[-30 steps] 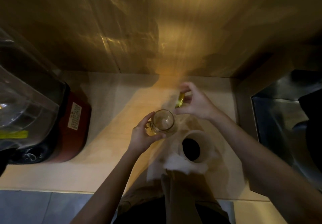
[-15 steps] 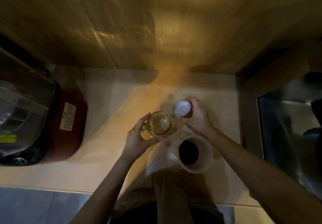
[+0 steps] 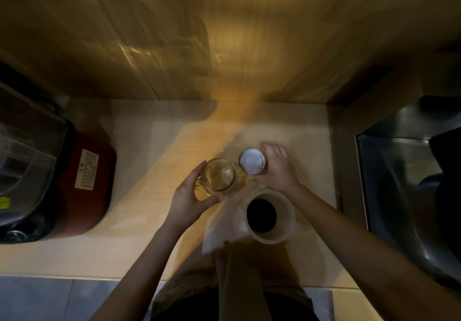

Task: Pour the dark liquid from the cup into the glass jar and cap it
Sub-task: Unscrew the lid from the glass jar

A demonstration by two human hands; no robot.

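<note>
Single head view, dim warm light. Glass jar [image 3: 219,176] is seen at frame centre, upright on the counter [image 3: 139,171], mouth uncovered, looks empty. It is gripped at its left side by the left hand [image 3: 190,197], thumb and fingers wrapped around the wall.

Lid [image 3: 252,161] is held just right of the jar, pale inside face turned up, rim nearly touching the jar. It is clamped from the right by the right hand [image 3: 277,168]; whether it rests on the counter cannot be told.

Cup [image 3: 270,214] is set below and right of the jar, upright, dark liquid visible inside, untouched by either hand. A white paper sheet [image 3: 219,230] lies under and left of the cup.

Edges: counter front edge runs along lower frame; back wall [image 3: 224,46] closes the top. Left side is blocked by a red appliance [image 3: 84,183] with a clear cover. Right side is bounded by a metal sink [image 3: 404,183]. Open counter is left between appliance and jar, and behind the lid toward the wall.

Count: 1 jar, 1 lid, 1 cup, 1 paper sheet, 1 appliance, 1 sink, 2 hands.
</note>
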